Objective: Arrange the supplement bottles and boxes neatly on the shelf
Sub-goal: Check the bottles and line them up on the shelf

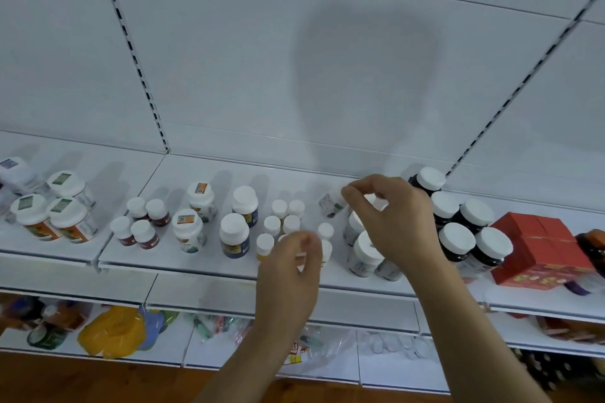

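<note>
done: most bottles stand in tidy groups on the shelf point(209, 267) | left: middle ones need lining up | right hand point(397, 217) pinches a small white bottle point(331, 204) near the back | left hand point(289, 258) curls by little bottles, grip unclear

Single head cam, close in, looking fwd and down at the white shelf point(209, 263) front.

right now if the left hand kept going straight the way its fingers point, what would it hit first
Probably the small white-capped bottles just beyond the left hand; its curled fingertips already overlap them in the head view, though depth is unclear.
</note>
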Motion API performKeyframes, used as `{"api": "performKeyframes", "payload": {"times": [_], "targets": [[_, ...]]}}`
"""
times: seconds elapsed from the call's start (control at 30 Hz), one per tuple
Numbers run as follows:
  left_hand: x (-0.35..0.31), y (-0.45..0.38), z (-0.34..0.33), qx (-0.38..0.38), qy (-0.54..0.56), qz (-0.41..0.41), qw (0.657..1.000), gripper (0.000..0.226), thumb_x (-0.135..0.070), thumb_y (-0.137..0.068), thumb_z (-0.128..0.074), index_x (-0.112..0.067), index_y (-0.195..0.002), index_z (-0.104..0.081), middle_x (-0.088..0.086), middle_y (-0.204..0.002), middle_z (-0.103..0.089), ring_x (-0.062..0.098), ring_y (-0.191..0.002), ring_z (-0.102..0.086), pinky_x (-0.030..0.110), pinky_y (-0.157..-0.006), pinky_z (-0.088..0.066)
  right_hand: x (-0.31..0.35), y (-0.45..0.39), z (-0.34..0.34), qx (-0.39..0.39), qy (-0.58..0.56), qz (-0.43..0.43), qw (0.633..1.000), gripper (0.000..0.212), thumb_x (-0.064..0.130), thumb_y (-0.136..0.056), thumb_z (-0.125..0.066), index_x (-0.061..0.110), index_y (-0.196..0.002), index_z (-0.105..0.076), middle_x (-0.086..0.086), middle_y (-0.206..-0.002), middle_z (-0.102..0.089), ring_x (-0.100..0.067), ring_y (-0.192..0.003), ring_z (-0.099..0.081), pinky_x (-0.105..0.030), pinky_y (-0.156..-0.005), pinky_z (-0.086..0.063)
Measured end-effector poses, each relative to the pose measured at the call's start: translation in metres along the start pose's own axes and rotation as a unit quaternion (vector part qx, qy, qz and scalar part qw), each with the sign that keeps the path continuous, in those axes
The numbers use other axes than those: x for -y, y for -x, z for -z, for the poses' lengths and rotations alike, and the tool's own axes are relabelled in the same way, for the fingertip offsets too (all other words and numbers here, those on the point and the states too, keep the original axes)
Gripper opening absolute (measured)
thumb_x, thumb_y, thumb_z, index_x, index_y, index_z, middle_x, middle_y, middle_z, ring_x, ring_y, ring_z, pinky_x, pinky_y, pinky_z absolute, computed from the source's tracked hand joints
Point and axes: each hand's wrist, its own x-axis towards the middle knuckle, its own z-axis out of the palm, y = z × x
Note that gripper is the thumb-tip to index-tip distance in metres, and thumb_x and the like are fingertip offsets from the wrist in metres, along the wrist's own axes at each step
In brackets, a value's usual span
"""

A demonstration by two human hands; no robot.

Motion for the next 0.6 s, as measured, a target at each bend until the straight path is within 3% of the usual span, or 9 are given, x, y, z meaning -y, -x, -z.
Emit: {"api": "performKeyframes", "payload": {"times": [0.1, 0.17, 0.27, 0.37, 0.47, 0.53, 0.6], "targets": [[-0.032, 0.003, 0.008, -0.03, 0.155, 0.035, 0.987, 0.014, -0.04, -0.094, -0.057, -0.034, -0.103, -0.066, -0.023, -0.096, -0.071, -0.005, -0.097, -0.064, 0.003, -0.077, -0.046, 0.015, 0.025, 0.01, -0.022, -0.078, -0.05, 0.995, 0.007, 0.034, -0.09, -0.073, 0.034, -0.083, -0.074, 0.027, -0.081, -0.07, 0.001, -0.091, -0.065, -0.02, -0.084, -0.05], [-0.046, 0.008, 0.01, -0.05, 0.215, 0.046, 0.974, 0.012, -0.034, -0.094, -0.058, -0.028, -0.101, -0.067, -0.02, -0.094, -0.072, 0.0, -0.093, -0.068, 0.007, -0.076, -0.049, 0.024, 0.039, 0.012, -0.039, -0.124, -0.085, 0.988, 0.01, 0.036, -0.09, -0.072, 0.034, -0.08, -0.073, 0.024, -0.082, -0.073, -0.003, -0.089, -0.068, -0.028, -0.084, -0.053], [-0.058, 0.015, 0.008, -0.078, 0.28, 0.061, 0.955, 0.011, -0.023, -0.096, -0.06, -0.021, -0.103, -0.069, -0.016, -0.098, -0.075, 0.007, -0.092, -0.072, 0.013, -0.076, -0.053, 0.035, 0.055, 0.013, -0.078, -0.175, -0.112, 0.975, 0.012, 0.034, -0.092, -0.07, 0.033, -0.079, -0.071, 0.022, -0.082, -0.073, -0.006, -0.086, -0.069, -0.029, -0.081, -0.055], [-0.065, 0.017, 0.007, -0.089, 0.296, 0.062, 0.949, 0.012, -0.022, -0.095, -0.061, -0.02, -0.103, -0.069, -0.016, -0.101, -0.075, 0.008, -0.094, -0.072, 0.015, -0.08, -0.056, 0.04, 0.066, 0.008, -0.104, -0.228, -0.118, 0.961, 0.008, 0.025, -0.095, -0.067, 0.028, -0.088, -0.071, 0.019, -0.089, -0.073, -0.005, -0.09, -0.069, -0.022, -0.078, -0.054], [-0.069, 0.019, 0.007, -0.094, 0.306, 0.06, 0.946, 0.015, -0.027, -0.093, -0.061, -0.02, -0.102, -0.07, -0.013, -0.098, -0.076, 0.01, -0.093, -0.073, 0.017, -0.079, -0.057, 0.043, 0.072, 0.002, -0.132, -0.306, -0.117, 0.936, 0.013, 0.009, -0.094, -0.068, 0.021, -0.098, -0.072, 0.012, -0.108, -0.074, -0.004, -0.1, -0.069, -0.019, -0.084, -0.055], [-0.071, 0.021, 0.006, -0.097, 0.31, 0.057, 0.944, 0.02, -0.03, -0.092, -0.06, -0.017, -0.103, -0.07, -0.01, -0.1, -0.076, 0.013, -0.093, -0.074, 0.022, -0.081, -0.058, 0.045, 0.074, 0.001, -0.156, -0.336, -0.116, 0.922, 0.012, 0.009, -0.09, -0.071, 0.02, -0.096, -0.072, 0.007, -0.105, -0.076, -0.007, -0.096, -0.072, -0.021, -0.083, -0.056], [-0.072, 0.023, 0.005, -0.096, 0.335, 0.045, 0.936, 0.021, -0.028, -0.09, -0.059, -0.012, -0.101, -0.068, -0.008, -0.109, -0.075, 0.014, -0.097, -0.073, 0.025, -0.083, -0.058, 0.048, 0.074, 0.001, -0.171, -0.349, -0.12, 0.913, 0.007, 0.022, -0.084, -0.074, 0.021, -0.09, -0.072, 0.006, -0.092, -0.076, -0.01, -0.085, -0.072, -0.02, -0.076, -0.055]]}}
